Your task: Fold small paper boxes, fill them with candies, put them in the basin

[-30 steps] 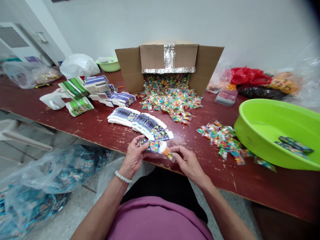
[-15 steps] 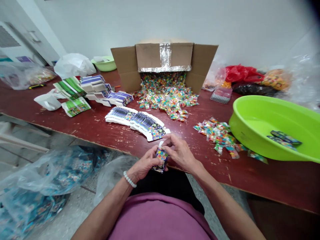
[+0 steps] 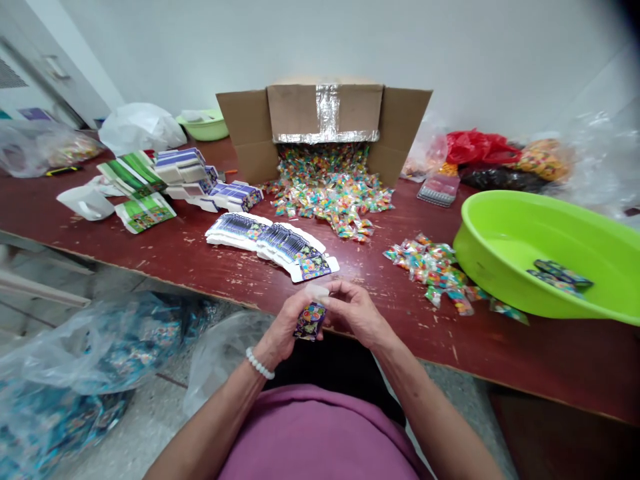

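Observation:
My left hand (image 3: 286,327) is wrapped round a small printed candy box (image 3: 310,321), held just off the table's front edge. At the top of the box a white flap (image 3: 316,292) stands up. The fingers of my right hand (image 3: 354,312) are closed on that flap. Just beyond my hands lies a fanned row of flat, dark blue printed boxes (image 3: 287,241) with white edges. To the right is a small pile of wrapped candies (image 3: 430,263).
A cardboard carton (image 3: 327,113) lies on its side, spilling wrapped candies (image 3: 333,193). On the right stands a green basin (image 3: 475,260) with a few filled-looking boxes (image 3: 563,275). Bundled flat cartons (image 3: 145,213) and a white mug (image 3: 86,202) are at left. Plastic bags (image 3: 125,353) lie below.
My left hand and the box have shifted slightly left. The white flap now appears wider, with the fingers of both hands around it. The whole view has turned slightly right.

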A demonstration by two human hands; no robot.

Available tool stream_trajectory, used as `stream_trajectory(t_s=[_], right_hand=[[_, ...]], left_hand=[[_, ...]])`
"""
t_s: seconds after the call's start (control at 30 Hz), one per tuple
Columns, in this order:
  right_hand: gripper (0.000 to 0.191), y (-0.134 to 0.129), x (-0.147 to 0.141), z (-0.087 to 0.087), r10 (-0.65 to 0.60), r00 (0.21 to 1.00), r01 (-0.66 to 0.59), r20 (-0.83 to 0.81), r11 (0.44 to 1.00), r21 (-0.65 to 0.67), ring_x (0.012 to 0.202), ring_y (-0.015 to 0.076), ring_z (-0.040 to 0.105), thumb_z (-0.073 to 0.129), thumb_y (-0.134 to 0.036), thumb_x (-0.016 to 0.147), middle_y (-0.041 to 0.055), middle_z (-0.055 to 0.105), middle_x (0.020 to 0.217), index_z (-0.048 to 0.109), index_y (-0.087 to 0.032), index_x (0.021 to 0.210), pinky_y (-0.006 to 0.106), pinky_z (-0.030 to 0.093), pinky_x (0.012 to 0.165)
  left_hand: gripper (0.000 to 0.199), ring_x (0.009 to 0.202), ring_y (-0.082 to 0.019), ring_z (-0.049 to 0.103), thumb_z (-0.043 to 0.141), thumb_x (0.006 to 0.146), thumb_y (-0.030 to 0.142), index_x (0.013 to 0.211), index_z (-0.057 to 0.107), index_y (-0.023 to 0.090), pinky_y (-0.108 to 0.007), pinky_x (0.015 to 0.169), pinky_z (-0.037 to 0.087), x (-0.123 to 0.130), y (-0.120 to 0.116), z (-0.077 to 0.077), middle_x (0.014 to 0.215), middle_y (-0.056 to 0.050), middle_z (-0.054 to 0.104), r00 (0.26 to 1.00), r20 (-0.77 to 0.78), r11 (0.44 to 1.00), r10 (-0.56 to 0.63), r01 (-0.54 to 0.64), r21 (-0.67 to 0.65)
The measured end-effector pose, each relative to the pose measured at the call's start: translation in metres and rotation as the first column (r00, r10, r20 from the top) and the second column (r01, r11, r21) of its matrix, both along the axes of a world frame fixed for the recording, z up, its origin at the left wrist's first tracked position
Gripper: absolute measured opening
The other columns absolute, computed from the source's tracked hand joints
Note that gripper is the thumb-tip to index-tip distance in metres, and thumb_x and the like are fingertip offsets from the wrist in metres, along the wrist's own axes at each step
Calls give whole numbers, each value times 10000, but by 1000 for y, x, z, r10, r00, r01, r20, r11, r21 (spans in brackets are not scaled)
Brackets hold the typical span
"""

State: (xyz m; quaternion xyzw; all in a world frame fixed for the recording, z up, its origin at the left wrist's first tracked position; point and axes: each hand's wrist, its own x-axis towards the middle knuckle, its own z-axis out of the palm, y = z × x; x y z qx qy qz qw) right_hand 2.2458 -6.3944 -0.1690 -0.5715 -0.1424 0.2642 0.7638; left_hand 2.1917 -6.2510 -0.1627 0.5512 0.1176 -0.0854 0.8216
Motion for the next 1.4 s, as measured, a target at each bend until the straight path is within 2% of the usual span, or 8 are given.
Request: stream_trajectory(t_s=[0.1,0.23,0.4,0.6,0.77,1.03,1.2,1.4], right_hand=[[228,1,2,-1,-173,961,180,214,984,-11,655,160,634,790,-396,726,28,697,743,709,-186,761,279,507,608],[145,-7,6,-2,-212,866,261,453,964,-48,818,194,678,759,-344,775,51,733,839,736,-201,777,318,527,763],[196,-9,6,-5,-134,920,172,370,982,-73,761,173,666,705,-395,830,31,713,864,670,-213,896,288,529,670],[276,-3,-1,-15,-285,860,349,422,934,-80,744,158,625,751,-329,783,24,673,911,618,-233,1004,281,512,660],[51,-6,-2,-10,-180,731,319,658,943,-96,974,196,625,664,-260,859,61,665,1004,698,-226,873,297,506,767],[145,-1,-4,-12,-183,906,228,382,971,-76,556,121,603,695,-316,843,22,701,873,674,-218,948,249,483,513],[61,-5,-3,-1,-83,744,193,663,977,-94,954,197,662,677,-262,870,40,734,986,722,-238,902,338,500,869],[105,-8,2,7,-31,756,234,654,946,-226,871,181,634,678,-239,842,37,696,931,724,-228,935,297,490,756]], left_hand=[[310,590,-156,605,597,860,457,929,628,156,-232,455,515,-1,1,1,730,-46,655,999,35,997,16,-19,73],[433,590,-170,630,517,900,561,1036,620,164,-258,467,533,-1,1,4,769,-72,674,995,-56,991,-85,78,-109],[470,466,-161,615,440,941,550,1059,627,136,-256,417,512,2,-1,4,697,-85,675,987,-136,977,-89,60,-207],[467,465,-167,623,433,959,507,1043,643,99,-273,410,532,3,-4,7,685,-80,678,986,-161,966,41,-81,-246],[402,475,-155,626,497,951,424,1163,629,108,-259,398,535,0,-10,9,726,-68,699,983,-155,966,98,-131,-221],[555,446,-188,626,391,942,589,1024,659,110,-300,379,530,2,-9,8,659,-78,684,995,-97,938,3,-36,-344],[428,436,-173,622,528,903,528,992,659,131,-277,360,512,3,-11,4,665,-44,680,986,-161,938,37,-90,-334],[409,392,-160,585,540,898,501,998,673,128,-271,336,482,2,-16,2,630,-26,660,986,-154,960,59,-99,-262]])
